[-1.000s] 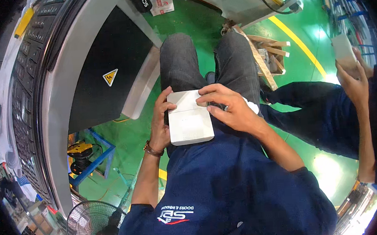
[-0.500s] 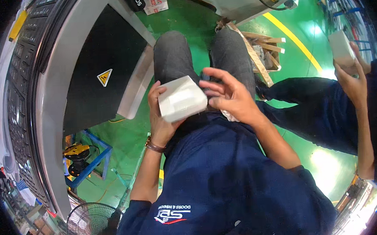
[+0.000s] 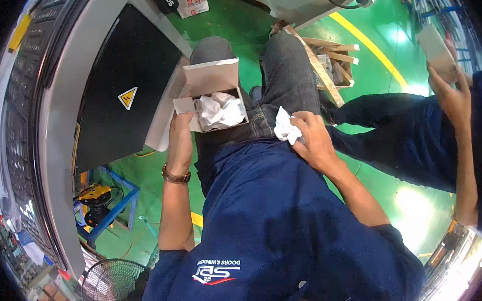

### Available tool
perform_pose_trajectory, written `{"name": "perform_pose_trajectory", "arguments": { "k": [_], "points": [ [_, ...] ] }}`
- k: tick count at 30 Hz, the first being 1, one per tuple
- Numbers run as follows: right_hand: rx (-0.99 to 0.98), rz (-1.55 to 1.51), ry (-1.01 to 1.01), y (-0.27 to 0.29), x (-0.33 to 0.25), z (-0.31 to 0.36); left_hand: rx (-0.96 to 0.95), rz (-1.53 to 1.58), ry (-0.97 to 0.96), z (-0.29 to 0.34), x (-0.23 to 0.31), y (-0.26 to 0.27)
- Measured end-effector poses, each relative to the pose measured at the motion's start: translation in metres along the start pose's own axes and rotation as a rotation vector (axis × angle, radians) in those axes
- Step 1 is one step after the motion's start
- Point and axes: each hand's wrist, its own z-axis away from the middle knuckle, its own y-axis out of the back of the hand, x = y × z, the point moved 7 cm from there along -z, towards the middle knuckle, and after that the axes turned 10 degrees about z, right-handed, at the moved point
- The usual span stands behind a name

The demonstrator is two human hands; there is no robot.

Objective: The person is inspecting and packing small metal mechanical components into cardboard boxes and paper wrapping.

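A small white cardboard box [image 3: 209, 79] rests on my left thigh with its lid and a side flap raised. Crumpled white paper [image 3: 220, 110] fills much of it; whatever lies beneath is hidden. My left hand [image 3: 181, 138] grips the box by its lower left side flap. Over my right thigh, my right hand [image 3: 314, 137] has its fingers closed on a separate crumpled piece of white paper [image 3: 286, 126].
At the right, a co-worker's hands [image 3: 450, 91] hold another white box [image 3: 436, 50]. A wooden crate [image 3: 332, 63] with offcuts stands beyond my right knee. On the left are a machine cabinet [image 3: 121, 75] and a fan [image 3: 111, 291].
The box, closed and held up in my left hand before, now sits opened on my left thigh. My right hand, empty-fingered earlier, has moved slightly down and closed on crumpled paper.
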Motion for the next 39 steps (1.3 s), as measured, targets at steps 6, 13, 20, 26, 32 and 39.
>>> {"name": "perform_pose_trajectory", "arguments": {
  "k": [6, 13, 20, 26, 32, 39],
  "points": [
    [0.113, -0.775, -0.291, 0.026, 0.007, -0.018, 0.009, -0.037, -0.058, 0.007, 0.012, -0.005],
    [0.191, -0.374, 0.452, 0.061, -0.143, -0.081, -0.066, -0.158, -0.106, 0.014, 0.017, -0.014],
    [0.121, 0.025, 0.429, 0.013, -0.152, -0.110, -0.020, -0.298, -0.331, 0.015, 0.013, -0.011],
    [0.054, -0.288, 0.425, 0.006, -0.151, -0.126, -0.040, -0.183, -0.181, 0.012, 0.015, -0.005],
    [-0.012, -0.604, 0.230, 0.025, -0.106, -0.131, 0.004, -0.160, -0.089, 0.009, 0.009, 0.003],
    [0.099, 0.015, 0.382, 0.009, -0.146, -0.127, 0.008, 0.083, -0.003, 0.004, -0.007, 0.006]
  ]
}}
